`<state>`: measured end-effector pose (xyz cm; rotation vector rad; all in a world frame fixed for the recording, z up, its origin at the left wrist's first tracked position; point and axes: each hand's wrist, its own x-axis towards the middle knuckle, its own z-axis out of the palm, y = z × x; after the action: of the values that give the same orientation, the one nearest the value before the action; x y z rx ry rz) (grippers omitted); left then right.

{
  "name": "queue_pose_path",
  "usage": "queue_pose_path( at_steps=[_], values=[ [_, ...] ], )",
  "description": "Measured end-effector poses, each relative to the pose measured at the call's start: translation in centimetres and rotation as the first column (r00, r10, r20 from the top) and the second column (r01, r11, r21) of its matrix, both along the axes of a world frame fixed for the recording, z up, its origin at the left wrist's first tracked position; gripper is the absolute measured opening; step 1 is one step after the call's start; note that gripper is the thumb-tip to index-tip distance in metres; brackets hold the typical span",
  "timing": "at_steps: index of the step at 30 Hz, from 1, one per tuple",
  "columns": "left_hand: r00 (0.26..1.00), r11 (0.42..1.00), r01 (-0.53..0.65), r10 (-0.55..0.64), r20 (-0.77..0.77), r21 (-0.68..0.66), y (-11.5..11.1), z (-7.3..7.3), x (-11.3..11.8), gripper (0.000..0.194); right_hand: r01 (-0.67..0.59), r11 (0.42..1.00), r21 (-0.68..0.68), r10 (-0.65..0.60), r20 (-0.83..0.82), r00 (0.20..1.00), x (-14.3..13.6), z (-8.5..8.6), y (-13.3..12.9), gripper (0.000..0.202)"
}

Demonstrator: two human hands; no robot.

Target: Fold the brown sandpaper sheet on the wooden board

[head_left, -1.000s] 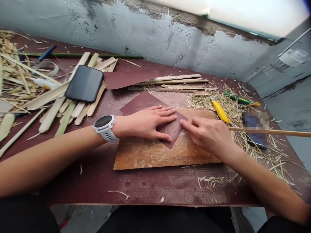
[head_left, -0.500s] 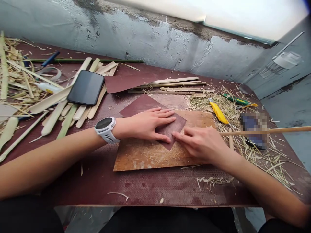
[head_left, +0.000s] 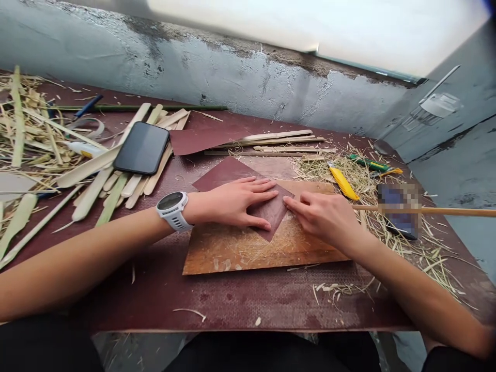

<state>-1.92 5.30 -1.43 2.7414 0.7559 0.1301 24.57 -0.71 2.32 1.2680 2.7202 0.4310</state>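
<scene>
Head-worn camera, looking forward and down (close) over table

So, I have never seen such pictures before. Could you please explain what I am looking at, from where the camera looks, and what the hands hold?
The camera sits on a person's head and looks down at their own two bare hands, so there is no machine here. The left hand, with a watch on its wrist, lies flat on a dark red sandpaper sheet that rests on a wooden board. The right hand grips a thin stick and presses its end onto the sheet's edge. On the table lie bamboo strips, a phone, a yellow knife and straw-like shavings.
</scene>
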Motion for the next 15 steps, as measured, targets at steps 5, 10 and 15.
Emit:
queue_pose_path(
  at_steps=[5,10,15],
  values=[
    [0.999,0.999,0.016,-0.017,0.028,0.043,0.0,-0.4,-0.1,0.094,-0.079,0.986,-0.148,0.08,0.004,0.997,-0.7,0.5,-0.8,0.038],
    [0.99,0.977,0.016,-0.046,0.136,0.212,-0.6,0.5,0.5,0.065,-0.021,0.98,-0.198,0.016,-0.024,1.0,-0.6,0.4,-0.3,0.034],
    [0.879,0.96,0.074,-0.191,0.437,0.27,-6.5,4.5,0.5,0.026,0.0,0.966,-0.26,-0.019,-0.073,0.997,-0.3,0.4,-0.2,0.033]
  ],
)
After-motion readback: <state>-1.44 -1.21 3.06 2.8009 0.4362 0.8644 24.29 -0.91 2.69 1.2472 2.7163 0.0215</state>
